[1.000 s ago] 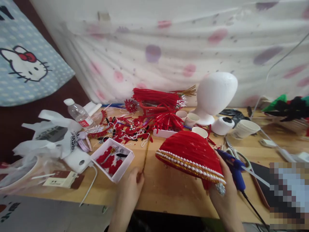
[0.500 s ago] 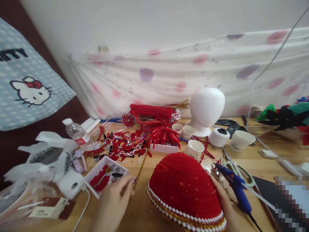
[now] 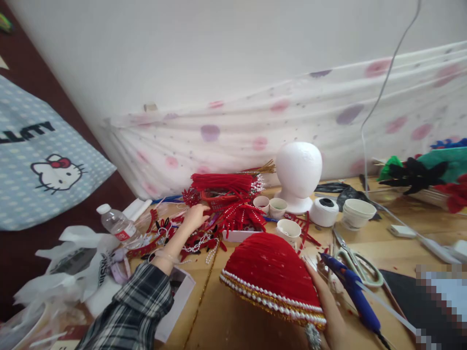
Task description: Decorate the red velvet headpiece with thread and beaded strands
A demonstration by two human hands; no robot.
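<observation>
A white foam head [image 3: 299, 170] stands toward the back of the wooden table [image 3: 215, 323], with the red cap [image 3: 270, 274] in front, tilted, its near edge clamped in the right hand [image 3: 328, 304]. A steady grip below the pearl trim [image 3: 267, 292] should spare the beads, and knuckles are best kept off the glue gun [image 3: 352, 287] just beside. The left hand [image 3: 197, 216] is stretched to the red basket [image 3: 219, 199], fingers bent; whether they pinch anything, I cannot tell. Lifting straight up would avoid snagging the loose bead strings [image 3: 192, 248].

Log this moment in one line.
left hand: over red pieces, near red basket | right hand: holding pearl-trimmed cap | glue gun: beside scissors
</observation>
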